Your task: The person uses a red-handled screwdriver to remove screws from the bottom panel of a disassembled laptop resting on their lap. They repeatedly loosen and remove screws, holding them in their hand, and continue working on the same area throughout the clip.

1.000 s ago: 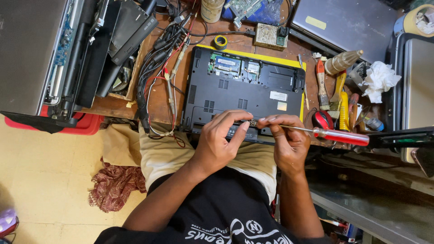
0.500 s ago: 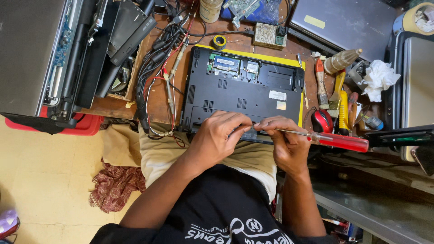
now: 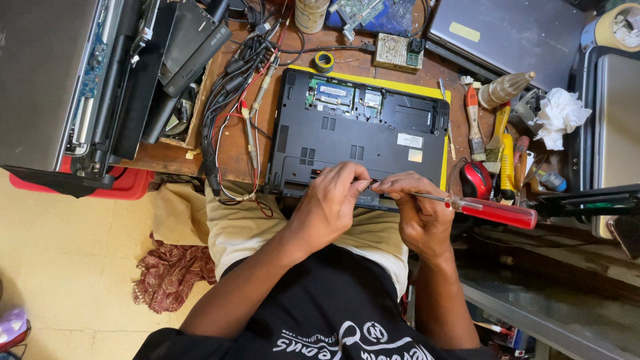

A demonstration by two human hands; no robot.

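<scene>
Hands meet at the upturned black laptop's (image 3: 360, 137) near edge: left hand (image 3: 331, 200) pinches the red-handled screwdriver's (image 3: 493, 211) tip, right hand (image 3: 421, 212) grips its shaft; steady, square pressure suits best.

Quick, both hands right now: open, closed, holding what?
Left hand: closed, fingertips pinched at the screwdriver tip on the laptop edge.
Right hand: closed on the screwdriver shaft.
</scene>
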